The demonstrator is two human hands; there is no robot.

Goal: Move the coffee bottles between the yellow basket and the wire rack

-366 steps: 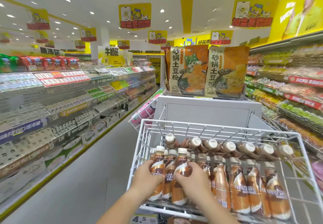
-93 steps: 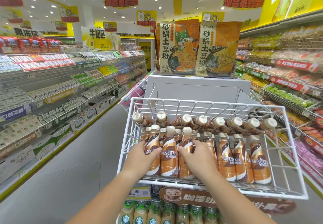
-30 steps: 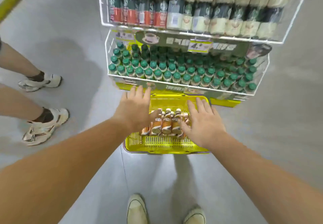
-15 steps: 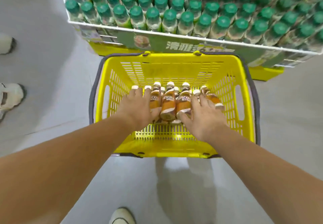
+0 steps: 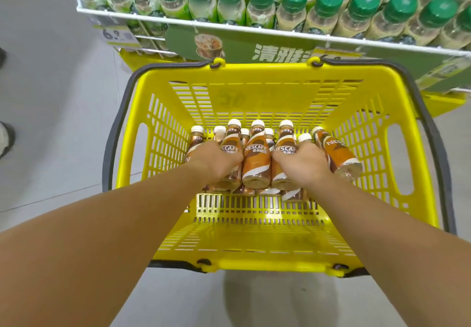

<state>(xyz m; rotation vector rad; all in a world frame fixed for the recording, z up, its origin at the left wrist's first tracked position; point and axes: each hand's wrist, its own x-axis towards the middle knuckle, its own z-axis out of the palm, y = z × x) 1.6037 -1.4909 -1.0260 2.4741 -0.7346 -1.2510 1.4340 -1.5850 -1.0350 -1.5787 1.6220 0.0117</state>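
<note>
The left hand (image 5: pixel 216 159) and right hand (image 5: pixel 302 166) each curl fingers round the outer bottles of a three-wide row of coffee bottles (image 5: pixel 256 166), pressing inward so the middle bottle is likely held by clamping alone. The row lies on further bottles near the far wall of the yellow basket (image 5: pixel 265 71). One loose bottle (image 5: pixel 340 157) lies toward the right wall. The wire rack (image 5: pixel 229 24) stands just beyond the far rim.

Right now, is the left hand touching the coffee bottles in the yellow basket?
Touching. The head view shows the left hand curled round the coffee bottles in the yellow basket, covering part of one label, with no gap visible.
</note>
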